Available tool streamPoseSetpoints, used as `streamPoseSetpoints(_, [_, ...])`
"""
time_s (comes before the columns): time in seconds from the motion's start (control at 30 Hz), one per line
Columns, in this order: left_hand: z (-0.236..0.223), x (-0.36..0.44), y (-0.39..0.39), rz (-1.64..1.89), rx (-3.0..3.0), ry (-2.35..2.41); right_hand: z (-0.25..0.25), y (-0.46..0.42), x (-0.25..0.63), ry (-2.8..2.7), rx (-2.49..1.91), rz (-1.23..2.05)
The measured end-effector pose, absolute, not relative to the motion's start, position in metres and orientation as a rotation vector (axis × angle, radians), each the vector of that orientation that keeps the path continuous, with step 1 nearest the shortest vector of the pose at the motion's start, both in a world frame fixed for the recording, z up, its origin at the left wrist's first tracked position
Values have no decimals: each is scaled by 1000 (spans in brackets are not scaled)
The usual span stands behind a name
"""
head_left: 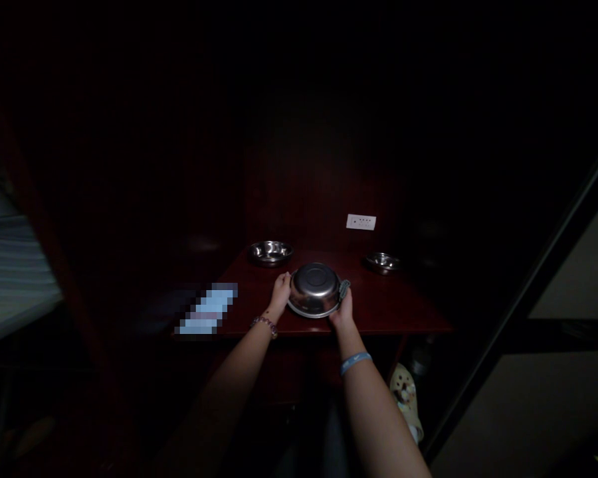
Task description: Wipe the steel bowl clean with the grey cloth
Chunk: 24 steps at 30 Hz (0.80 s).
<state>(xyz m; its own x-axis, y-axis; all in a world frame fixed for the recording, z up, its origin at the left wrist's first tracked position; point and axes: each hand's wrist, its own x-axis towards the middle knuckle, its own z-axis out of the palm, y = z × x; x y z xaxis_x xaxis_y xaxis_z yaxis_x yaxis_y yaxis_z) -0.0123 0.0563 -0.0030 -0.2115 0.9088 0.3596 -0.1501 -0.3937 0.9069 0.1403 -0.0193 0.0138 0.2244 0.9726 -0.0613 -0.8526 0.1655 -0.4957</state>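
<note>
In the head view a shiny metal bowl (315,292) is turned bottom up between my two hands, over the front of the dark red desk (259,318). My left hand (280,292) is closed on the bowl's left edge. On the right edge my right hand (345,309) grips the bowl, with a small grey-green textured cloth or pad (345,289) between the fingers and the bowl's side. Behind to the left stands a second metal bowl (271,253), open side up. A third metal bowl (383,263) sits at the back right, also facing up.
A white socket panel (361,222) is on the back wall. A pixelated phone-like thing (208,310) lies at the desk's left front. Below right hangs or stands a pale clog (404,395). Folded bedding (14,265) is at far left. Surroundings are very dark.
</note>
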Motion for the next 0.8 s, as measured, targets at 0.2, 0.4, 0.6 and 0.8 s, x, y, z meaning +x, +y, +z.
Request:
streamPoseSetpoints(0.2, [-2, -13, 55, 1715, 1254, 968, 16, -22, 139, -305, -492, 1314])
streamPoseSetpoints(0.4, [-1, -13, 55, 1717, 1248, 983, 17, -23, 139, -286, -487, 1324])
streamPoseSetpoints(0.6, [-3, -12, 57, 1701, 1235, 946, 16, -22, 140, -285, -491, 1307])
streamPoseSetpoints(0.8, [-6, -12, 60, 1716, 1229, 961, 15, -21, 142, -279, -502, 1318])
